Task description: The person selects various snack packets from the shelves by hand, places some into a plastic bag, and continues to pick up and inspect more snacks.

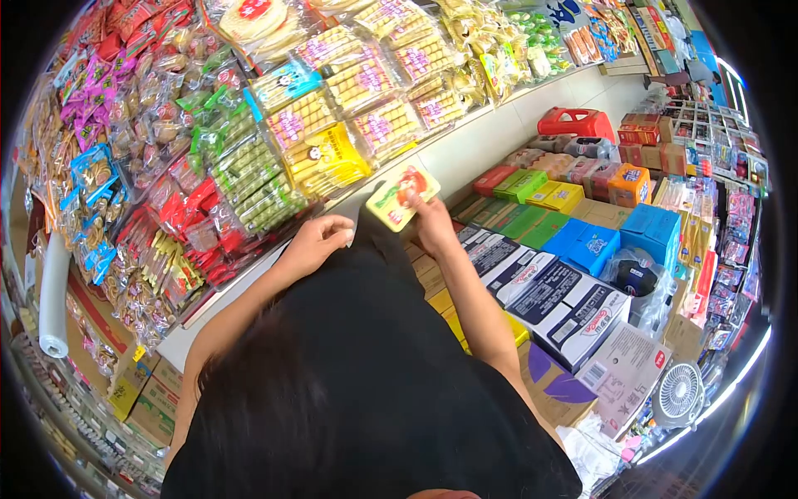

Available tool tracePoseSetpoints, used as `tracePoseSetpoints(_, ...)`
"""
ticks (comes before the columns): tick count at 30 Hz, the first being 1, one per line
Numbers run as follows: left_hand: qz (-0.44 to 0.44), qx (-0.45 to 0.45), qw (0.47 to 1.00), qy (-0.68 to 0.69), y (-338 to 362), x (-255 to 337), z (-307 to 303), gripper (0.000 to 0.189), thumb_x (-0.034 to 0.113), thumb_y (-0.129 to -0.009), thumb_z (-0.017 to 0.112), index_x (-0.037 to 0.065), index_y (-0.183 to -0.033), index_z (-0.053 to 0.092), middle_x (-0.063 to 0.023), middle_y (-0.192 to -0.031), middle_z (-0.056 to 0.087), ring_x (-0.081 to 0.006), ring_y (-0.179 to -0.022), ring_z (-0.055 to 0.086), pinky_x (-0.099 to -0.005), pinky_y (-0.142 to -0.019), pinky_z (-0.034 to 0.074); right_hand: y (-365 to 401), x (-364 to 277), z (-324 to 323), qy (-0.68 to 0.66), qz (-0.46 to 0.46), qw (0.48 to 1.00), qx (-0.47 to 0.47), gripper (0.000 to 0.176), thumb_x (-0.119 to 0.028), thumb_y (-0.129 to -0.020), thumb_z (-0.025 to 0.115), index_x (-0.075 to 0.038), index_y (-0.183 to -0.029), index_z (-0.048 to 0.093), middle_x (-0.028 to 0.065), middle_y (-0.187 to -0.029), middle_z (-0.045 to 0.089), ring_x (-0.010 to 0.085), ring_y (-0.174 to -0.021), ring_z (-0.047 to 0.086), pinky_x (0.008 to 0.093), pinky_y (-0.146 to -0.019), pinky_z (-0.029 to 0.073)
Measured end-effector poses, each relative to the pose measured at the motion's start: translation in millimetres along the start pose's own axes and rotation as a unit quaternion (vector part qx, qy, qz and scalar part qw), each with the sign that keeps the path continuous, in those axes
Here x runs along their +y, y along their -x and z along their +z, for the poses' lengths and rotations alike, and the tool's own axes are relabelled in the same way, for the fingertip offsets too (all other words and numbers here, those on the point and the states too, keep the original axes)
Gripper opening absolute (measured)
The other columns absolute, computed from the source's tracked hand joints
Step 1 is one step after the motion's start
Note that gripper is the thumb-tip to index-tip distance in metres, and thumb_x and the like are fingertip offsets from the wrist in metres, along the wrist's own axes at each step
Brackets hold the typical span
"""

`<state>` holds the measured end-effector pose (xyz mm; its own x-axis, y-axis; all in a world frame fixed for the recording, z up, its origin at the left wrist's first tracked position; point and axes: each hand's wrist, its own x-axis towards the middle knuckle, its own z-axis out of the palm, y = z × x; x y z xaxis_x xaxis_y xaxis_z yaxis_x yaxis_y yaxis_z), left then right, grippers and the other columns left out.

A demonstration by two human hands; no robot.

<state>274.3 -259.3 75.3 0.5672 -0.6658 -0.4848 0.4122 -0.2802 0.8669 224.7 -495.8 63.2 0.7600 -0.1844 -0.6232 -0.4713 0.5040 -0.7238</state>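
Observation:
My right hand [433, 223] grips a small flat yellow pack [389, 205] with rounded corners and a red fruit picture, by its right side. The pack is tilted up in front of my black top [357, 333], close to the front edge of the snack shelf. My left hand [318, 241] hovers just left of the pack, apart from it. Its fingers are loosely bent, and nothing shows between them. Nearest to it on the shelf are a yellow bag of rolled wafers [328, 158] and green-wrapped snack sticks [253, 179].
Bagged snacks fill the sloping shelf ahead and left. Stacked cartons [544, 291] stand to my right, with blue boxes [586, 245] and a red plastic stool [576, 122] beyond. A small white fan [677, 392] sits at lower right. A white roll [53, 299] stands at far left.

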Motion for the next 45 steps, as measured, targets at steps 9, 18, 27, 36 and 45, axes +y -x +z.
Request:
tracePoseSetpoints(9,-0.009,0.121,0.991,0.060,-58,8,41,0.026,0.016,-0.086,0.059,-0.002,-0.105,0.057,-0.0016,-0.084,0.060,-0.0071,-0.075,0.052,-0.0227,-0.068,0.043,-101,-1,-177,0.094,0.064,0.983,0.142,0.026,-0.029,-0.087,0.057,-0.008,-0.103,0.056,0.0031,-0.094,0.061,0.0142,-0.082,0.059,0.0304,-0.063,0.046)
tracePoseSetpoints(18,-0.033,0.138,0.990,0.020,-125,50,109,0.027,0.018,-0.086,0.058,-0.001,-0.106,0.057,-0.0047,-0.090,0.061,-0.0097,-0.080,0.055,-0.0241,-0.075,0.044,-125,-39,-328,0.314,0.064,0.924,0.208,0.029,-0.032,-0.082,0.063,-0.003,-0.085,0.062,0.0042,-0.073,0.062,0.0138,-0.057,0.059,0.0268,-0.046,0.045)
tracePoseSetpoints(27,-0.047,0.038,0.996,-0.072,-168,76,126,0.027,0.018,-0.086,0.058,0.000,-0.106,0.057,-0.0039,-0.090,0.060,-0.0097,-0.080,0.054,-0.0245,-0.075,0.045,-111,4,-351,0.238,0.024,0.940,0.241,0.029,-0.031,-0.082,0.063,-0.002,-0.085,0.063,0.0039,-0.072,0.062,0.0112,-0.057,0.058,0.0250,-0.046,0.044)
tracePoseSetpoints(36,-0.002,-0.044,0.996,-0.077,-209,101,135,0.028,0.018,-0.086,0.058,-0.002,-0.106,0.056,-0.0059,-0.092,0.061,-0.0112,-0.082,0.055,-0.0257,-0.076,0.045,-74,23,-356,0.252,-0.017,0.907,0.337,0.031,-0.028,-0.082,0.064,0.003,-0.085,0.065,0.0077,-0.072,0.063,0.0120,-0.061,0.059,0.0280,-0.055,0.047)
tracePoseSetpoints(45,-0.022,-0.088,0.993,-0.069,-260,120,158,0.026,0.012,-0.089,0.054,-0.002,-0.111,0.053,-0.0073,-0.101,0.061,-0.0118,-0.096,0.057,-0.0258,-0.083,0.044,-120,-55,-375,0.199,-0.050,0.918,0.340,0.027,-0.024,-0.084,0.063,0.002,-0.093,0.064,0.0068,-0.082,0.065,0.0124,-0.070,0.061,0.0279,-0.064,0.048)
